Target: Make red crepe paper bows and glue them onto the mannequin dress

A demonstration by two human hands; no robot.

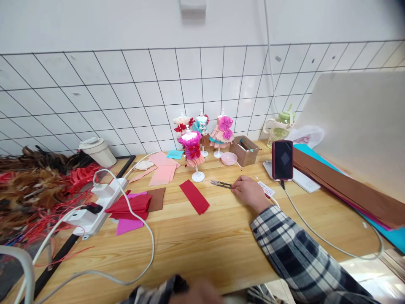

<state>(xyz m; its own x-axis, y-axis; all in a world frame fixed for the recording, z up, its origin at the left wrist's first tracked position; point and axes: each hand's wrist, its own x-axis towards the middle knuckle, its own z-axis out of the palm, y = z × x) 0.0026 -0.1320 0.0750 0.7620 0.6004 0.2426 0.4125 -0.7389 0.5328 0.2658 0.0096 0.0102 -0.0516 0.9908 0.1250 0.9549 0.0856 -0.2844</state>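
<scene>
My right hand (249, 192) rests on the wooden table with its fingers closed at the handle end of small thread snips (220, 184), whose blades point left. To their left lies a folded strip of red crepe paper (194, 197). Behind the strip stands a mini dress form (193, 147) in a magenta, red and peach paper dress on a white base. My left hand (201, 292) is at the bottom edge, below the table's front, smeared by motion; its fingers cannot be made out.
Three more dress forms (222, 131) stand at the wall beside a pink bowl (229, 158) and a cardboard box (245, 152). Paper pieces (131, 204), a power strip (103, 204) and looping cables lie left. A propped phone (282, 160) and long paper sheets (335, 181) are right.
</scene>
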